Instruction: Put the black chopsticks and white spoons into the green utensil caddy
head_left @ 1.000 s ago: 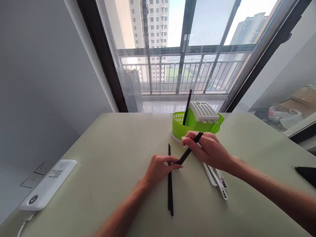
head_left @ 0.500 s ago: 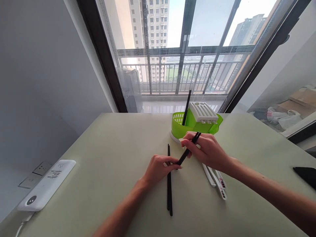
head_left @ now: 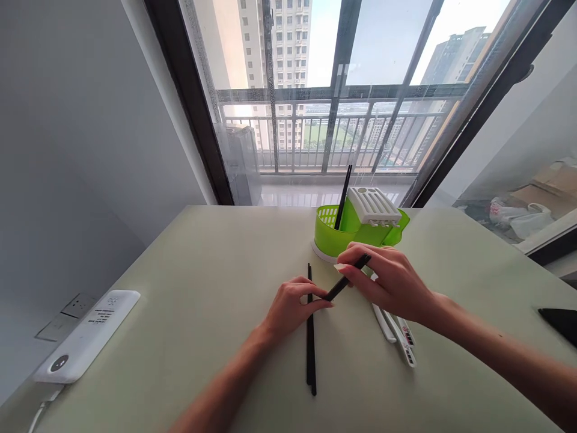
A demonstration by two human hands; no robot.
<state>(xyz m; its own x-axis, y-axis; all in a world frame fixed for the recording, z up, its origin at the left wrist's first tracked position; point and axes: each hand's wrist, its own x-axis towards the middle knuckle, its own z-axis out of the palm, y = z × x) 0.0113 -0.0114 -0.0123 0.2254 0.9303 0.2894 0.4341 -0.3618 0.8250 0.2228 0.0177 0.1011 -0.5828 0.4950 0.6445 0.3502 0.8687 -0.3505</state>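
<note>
Between my two hands is a pair of black chopsticks (head_left: 346, 281), tilted up to the right. My left hand (head_left: 295, 307) pinches the lower end between thumb and fingers. Closed around the upper part, my right hand (head_left: 383, 276) is just in front of the green utensil holder (head_left: 331, 237). Another pair of black chopsticks (head_left: 311, 343) lies on the table, passing partly behind my left hand. Upright black chopsticks (head_left: 343, 195) stand in the holder's basket. White-handled utensils (head_left: 396, 334) lie below my right hand, their far ends hidden by it.
A white slotted rack (head_left: 374, 205) tops the holder. At the left table edge sits a white power strip or power bank (head_left: 90, 337) with a cable (head_left: 42, 409). A black pointed object (head_left: 559, 322) is at the right edge. A window (head_left: 324, 108) stands beyond the table (head_left: 202, 270).
My right hand has shifted slightly right and down, and the held chopsticks now lean at a flatter angle. My left hand keeps its pinch on the lower end.
</note>
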